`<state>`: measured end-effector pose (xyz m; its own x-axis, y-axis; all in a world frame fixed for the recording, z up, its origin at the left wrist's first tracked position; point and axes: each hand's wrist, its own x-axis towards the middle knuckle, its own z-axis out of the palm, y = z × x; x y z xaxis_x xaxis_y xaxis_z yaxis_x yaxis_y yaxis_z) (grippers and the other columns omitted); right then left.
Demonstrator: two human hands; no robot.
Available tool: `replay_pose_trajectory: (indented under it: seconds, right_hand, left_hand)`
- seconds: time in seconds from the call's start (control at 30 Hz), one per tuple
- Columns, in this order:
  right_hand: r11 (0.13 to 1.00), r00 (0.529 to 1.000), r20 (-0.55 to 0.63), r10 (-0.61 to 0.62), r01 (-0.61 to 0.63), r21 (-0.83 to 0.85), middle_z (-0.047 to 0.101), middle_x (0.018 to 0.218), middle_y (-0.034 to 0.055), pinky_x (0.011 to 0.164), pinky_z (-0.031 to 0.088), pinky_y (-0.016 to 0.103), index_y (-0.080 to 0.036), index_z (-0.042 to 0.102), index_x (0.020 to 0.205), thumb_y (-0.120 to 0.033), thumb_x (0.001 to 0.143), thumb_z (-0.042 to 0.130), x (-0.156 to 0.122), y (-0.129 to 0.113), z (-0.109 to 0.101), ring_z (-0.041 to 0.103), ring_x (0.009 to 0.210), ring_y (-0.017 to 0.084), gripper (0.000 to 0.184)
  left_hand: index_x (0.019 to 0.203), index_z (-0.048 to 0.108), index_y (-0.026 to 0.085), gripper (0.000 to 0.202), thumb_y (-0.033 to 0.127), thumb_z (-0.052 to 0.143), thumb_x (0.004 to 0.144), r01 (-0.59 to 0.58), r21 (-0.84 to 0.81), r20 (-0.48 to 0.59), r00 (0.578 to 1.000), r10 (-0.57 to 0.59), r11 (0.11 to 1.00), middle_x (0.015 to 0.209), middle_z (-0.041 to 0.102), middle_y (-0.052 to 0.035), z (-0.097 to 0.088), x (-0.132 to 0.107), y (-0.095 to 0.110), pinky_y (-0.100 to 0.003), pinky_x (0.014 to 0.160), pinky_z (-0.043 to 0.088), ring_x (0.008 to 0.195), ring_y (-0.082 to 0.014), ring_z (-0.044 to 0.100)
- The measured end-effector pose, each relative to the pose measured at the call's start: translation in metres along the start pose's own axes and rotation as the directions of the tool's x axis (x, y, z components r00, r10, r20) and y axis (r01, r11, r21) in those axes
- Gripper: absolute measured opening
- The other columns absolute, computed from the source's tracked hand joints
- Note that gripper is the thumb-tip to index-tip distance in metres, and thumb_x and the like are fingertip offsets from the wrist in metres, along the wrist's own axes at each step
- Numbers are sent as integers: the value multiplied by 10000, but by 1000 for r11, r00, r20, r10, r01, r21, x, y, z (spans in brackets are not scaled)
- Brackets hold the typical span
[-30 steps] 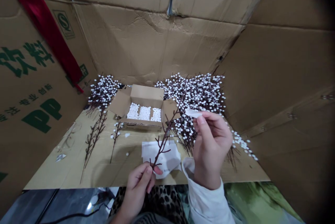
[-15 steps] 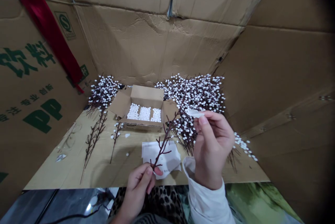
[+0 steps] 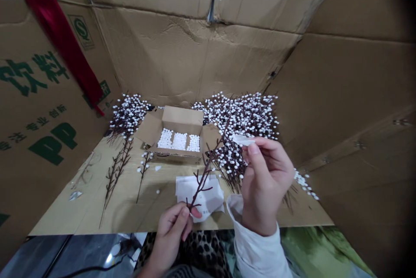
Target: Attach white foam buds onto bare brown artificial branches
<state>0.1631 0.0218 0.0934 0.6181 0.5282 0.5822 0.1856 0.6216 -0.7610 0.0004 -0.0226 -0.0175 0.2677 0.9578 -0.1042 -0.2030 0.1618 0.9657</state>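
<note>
Head view, nearest first. Left hand (image 3: 170, 234): the thumb and fingers are closed on the lower end of a bare brown artificial twig (image 3: 204, 181), with the hand low at the front edge of the work surface. The twig rises diagonally away from this hand and passes left of the right hand. Right hand (image 3: 267, 187): raised and partly closed, with thumb and forefinger pinching a small flat white piece (image 3: 242, 140), whose material cannot be determined. A white sleeve (image 3: 256, 254) covers the right forearm. Leopard-print fabric (image 3: 201, 247) lies below the surface edge, between the forearms.

Work surface: a flat cardboard sheet (image 3: 81, 213). A white paper sheet (image 3: 199, 195) lies directly beneath the twig. Left of it are bare brown twigs (image 3: 115, 178) and a twig carrying a few white beads (image 3: 143, 173).

Rear area: an open small carton (image 3: 178, 117) holds packed white beads (image 3: 178, 140). Two heaps of white-beaded branches lie on either side of it, the left heap (image 3: 128, 115) and the larger right heap (image 3: 242, 124). Loose white beads (image 3: 303, 185) lie at the right, beyond the right hand. Cardboard walls (image 3: 182, 53) with green print enclose the area.
</note>
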Motion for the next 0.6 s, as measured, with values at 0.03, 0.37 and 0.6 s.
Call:
replay_pose_trajectory:
  seconds: [0.03,0.37,0.6]
  right_hand:
    - [1000,1000,4,-7,7,-1,670,752,-20,611,479,229,-231,701,827,-202,808,666,-1,0,0,603,668,109,49]
    - [995,995,64,-78,82,-63,670,726,-19,557,475,238,-232,691,826,-171,813,641,-6,-2,5,606,632,119,80]
    - [996,997,-17,-70,69,-60,668,741,-10,574,475,245,-227,690,810,-191,810,654,-5,-1,3,606,647,120,51]
  left_hand:
    - [713,719,117,576,654,532,799,-10,14,-12,1000,10,1000,425,329,73,0,1,0,-209,472,257,420,-77,277]
    - [782,755,111,598,672,546,773,-64,143,-72,995,75,988,420,391,55,-3,2,3,-200,464,330,404,-82,345]
    - [763,760,113,579,654,553,781,-100,139,-62,992,109,985,411,397,52,-2,1,4,-187,449,338,395,-76,346]
